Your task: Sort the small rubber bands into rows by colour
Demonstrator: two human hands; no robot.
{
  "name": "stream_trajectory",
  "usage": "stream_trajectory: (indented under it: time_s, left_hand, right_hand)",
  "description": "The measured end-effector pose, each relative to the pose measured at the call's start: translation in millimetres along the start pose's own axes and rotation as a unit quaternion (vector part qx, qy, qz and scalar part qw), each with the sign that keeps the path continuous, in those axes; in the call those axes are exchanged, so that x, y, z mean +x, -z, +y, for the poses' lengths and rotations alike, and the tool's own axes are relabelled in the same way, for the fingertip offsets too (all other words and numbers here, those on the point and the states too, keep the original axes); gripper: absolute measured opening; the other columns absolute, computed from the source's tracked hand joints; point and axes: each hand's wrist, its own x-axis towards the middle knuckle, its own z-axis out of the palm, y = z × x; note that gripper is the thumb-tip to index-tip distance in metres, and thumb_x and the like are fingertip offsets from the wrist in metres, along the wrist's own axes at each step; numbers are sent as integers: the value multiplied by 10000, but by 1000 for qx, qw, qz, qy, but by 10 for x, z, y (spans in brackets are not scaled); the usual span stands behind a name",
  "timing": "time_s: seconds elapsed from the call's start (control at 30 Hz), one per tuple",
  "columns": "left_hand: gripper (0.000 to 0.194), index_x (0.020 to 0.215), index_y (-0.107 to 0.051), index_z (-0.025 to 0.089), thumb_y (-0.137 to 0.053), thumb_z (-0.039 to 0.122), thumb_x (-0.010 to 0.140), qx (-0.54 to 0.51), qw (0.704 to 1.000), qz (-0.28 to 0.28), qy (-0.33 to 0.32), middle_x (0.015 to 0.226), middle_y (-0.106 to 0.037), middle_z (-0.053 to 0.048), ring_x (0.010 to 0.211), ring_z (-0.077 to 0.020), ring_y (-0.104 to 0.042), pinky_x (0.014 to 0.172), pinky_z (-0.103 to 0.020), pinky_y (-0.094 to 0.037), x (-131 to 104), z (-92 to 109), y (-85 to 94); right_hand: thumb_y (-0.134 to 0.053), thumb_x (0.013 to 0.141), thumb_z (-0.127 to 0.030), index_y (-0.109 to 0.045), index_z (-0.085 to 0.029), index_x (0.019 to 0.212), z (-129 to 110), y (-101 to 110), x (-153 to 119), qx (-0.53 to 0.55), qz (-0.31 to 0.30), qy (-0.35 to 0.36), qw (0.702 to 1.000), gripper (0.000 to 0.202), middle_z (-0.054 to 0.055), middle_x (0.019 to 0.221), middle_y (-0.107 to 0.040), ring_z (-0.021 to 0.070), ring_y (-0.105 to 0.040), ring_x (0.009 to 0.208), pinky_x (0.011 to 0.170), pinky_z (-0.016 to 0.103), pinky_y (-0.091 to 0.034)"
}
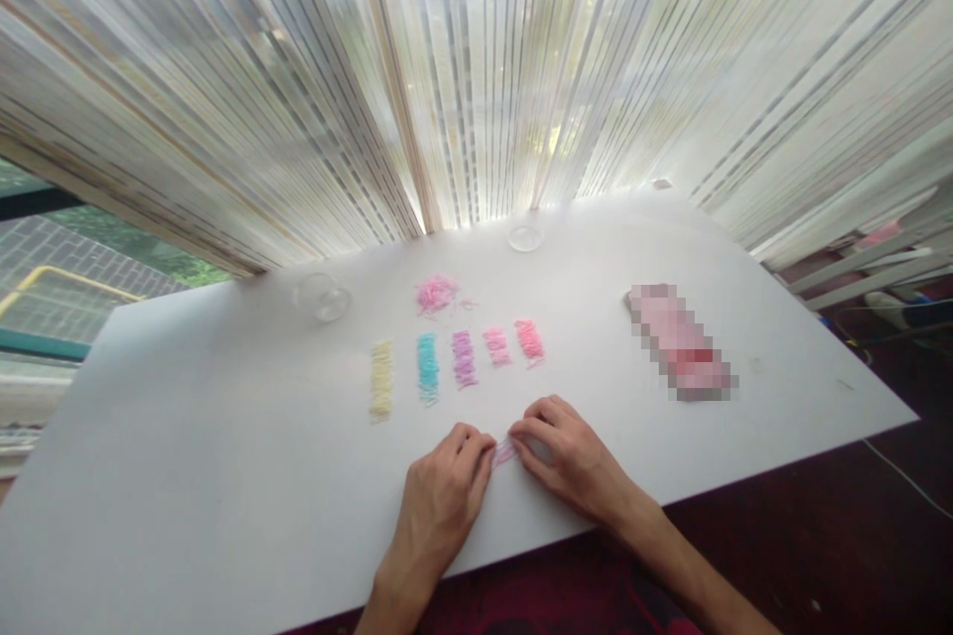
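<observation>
Near the table's front edge, my left hand (450, 488) and my right hand (564, 446) face each other with fingers closed. Between their fingertips lie a few thin pale pink strands (504, 453), pinched at both sides. My fingers hide part of them. Just beyond stand neat rows of short thin strands: a yellow row (381, 380), a turquoise row (428, 368), a purple row (464, 359), a short pink row (496, 346) and a coral pink row (530, 342). Behind these sits a loose pile of pink strands (436, 295).
On the white table (223, 446) lie a clear round container (328, 300) at back left and a clear round dish (525, 237) at the back. A blurred-out pink oblong thing (681, 342) is at right. Striped curtains (476, 69) hang along the back edge.
</observation>
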Motion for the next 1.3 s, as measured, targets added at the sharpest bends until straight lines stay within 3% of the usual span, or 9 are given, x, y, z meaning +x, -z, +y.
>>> stream_trajectory:
  time_s: [0.33,0.5,0.73,1.0,1.13,1.3]
  left_hand:
    - [144,1004,-636,241,-509,174,984,-12,1000,5,-1,920,-676,1,780,-165,-697,649,-244,-529,-15,17,-22]
    - [167,1028,-628,246,-481,171,996,-31,999,8,1,940,-678,1,796,-170,-702,660,-256,-542,-4,-2,2]
    - [123,1021,-628,241,-509,222,999,-68,997,47,4,957,-692,-2,818,-159,-703,687,-248,-543,41,-43,80]
    - [138,1040,-650,236,-522,268,1001,-70,994,81,3,957,-697,-13,811,-153,-700,711,-240,-542,95,-50,135]
    - [185,996,-674,231,-493,265,1012,-59,996,72,-5,925,-704,-13,782,-141,-697,713,-226,-537,125,-71,160]
    - [186,987,-708,227,-532,287,996,-29,991,119,51,935,-724,-10,752,-137,-692,685,-229,-523,224,-185,185]
  right_hand:
    - [-679,833,-59,-630,-191,863,-103,47,130,-56,-55,-29,996,144,34,878,-611,210,-566,855,762,353,-499]
    - [-653,864,-66,-618,-181,865,-123,104,202,-70,-84,-11,994,119,44,894,-607,213,-556,853,764,359,-494]
    - [-568,938,-78,-594,-180,955,-137,192,249,-10,-64,-11,998,107,56,952,-595,216,-562,917,810,372,-513]
    - [-587,918,-78,-599,-188,952,-131,159,269,-4,-40,-4,999,115,51,936,-593,217,-574,911,799,371,-526]
    - [-585,918,-86,-604,-197,956,-131,159,274,-2,-32,-3,999,119,53,934,-599,217,-581,907,800,375,-536]
    - [-561,939,-98,-614,-199,1057,-77,155,254,-15,-12,-2,1000,164,69,979,-626,227,-602,933,823,397,-555]
